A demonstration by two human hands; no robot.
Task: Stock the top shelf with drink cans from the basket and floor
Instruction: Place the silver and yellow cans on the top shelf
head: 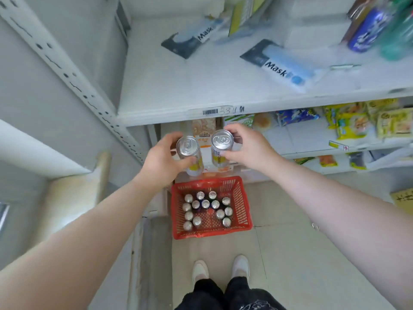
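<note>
Hands hold one drink can apiece, raised side by side just below the front edge of the uppermost shelf (178, 90) in view. The left hand (161, 159) wraps its fingers and thumb around the side of the left can (187, 146), a silver-topped can with a yellow and white label, tilted slightly so its lid faces the camera. The right hand (248, 148) has its grip curled round the right can (222, 140) of the same kind, thumb at the front and fingers behind. The two cans are near each other but not touching.

Directly beneath them a red plastic basket (243, 198) sits on the tiled floor (290, 253), with a cluster of upright cans (205, 204) standing inside, mostly toward its left and far side. The person's white shoes (201, 269) stand just behind the basket.

On the uppermost shelf lie two packs labelled "Mask" (283, 66), with blurred bottles (368, 30) at the far right; its left front part is bare. A barcode label (210, 112) is stuck on the shelf's front lip. The shelf below carries yellow snack packets (350, 124) to the right. A perforated white upright (67, 70) runs diagonally along the left of the shelving.
</note>
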